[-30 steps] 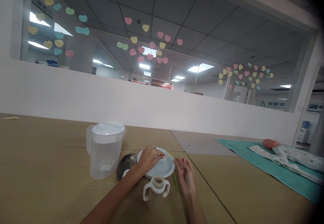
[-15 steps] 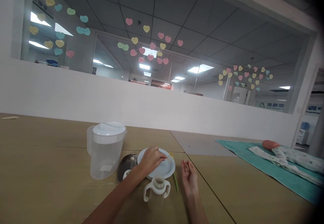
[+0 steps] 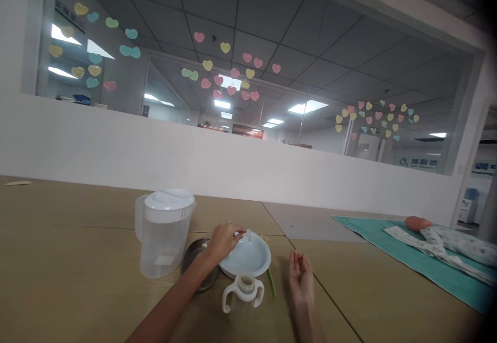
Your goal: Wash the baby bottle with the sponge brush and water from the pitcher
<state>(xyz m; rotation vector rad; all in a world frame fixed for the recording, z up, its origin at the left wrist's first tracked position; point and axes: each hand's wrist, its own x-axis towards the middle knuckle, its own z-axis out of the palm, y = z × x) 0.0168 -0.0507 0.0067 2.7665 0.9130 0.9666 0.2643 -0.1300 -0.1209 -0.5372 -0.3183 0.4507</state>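
Note:
My left hand (image 3: pixel 224 242) reaches over the white bowl (image 3: pixel 248 260), its thumb and fingers pinching a small translucent piece (image 3: pixel 249 235) near the bowl's far rim. The kind of piece is too small to tell. To the right of the bowl, my right hand (image 3: pixel 301 276) is palm up, fingers extended and nothing in it. A clear baby bottle with a white two-handled collar (image 3: pixel 245 288) stands uncapped in front of the bowl, between my arms. My left forearm partly covers a round metal dish (image 3: pixel 209 279) left of the bowl.
A lidded translucent pitcher (image 3: pixel 165 239) stands left of the dish. Beside the bowl lies a thin green stick-like item (image 3: pixel 271 280). On the far right, a doll (image 3: pixel 419 224) in patterned clothes rests on a teal cloth (image 3: pixel 373 234). A white wall (image 3: pixel 116 144) with a window backs the table.
My left hand has shifted slightly left with the small translucent piece, which now shows more clearly. My right hand has moved right and a little down, away from the bowl.

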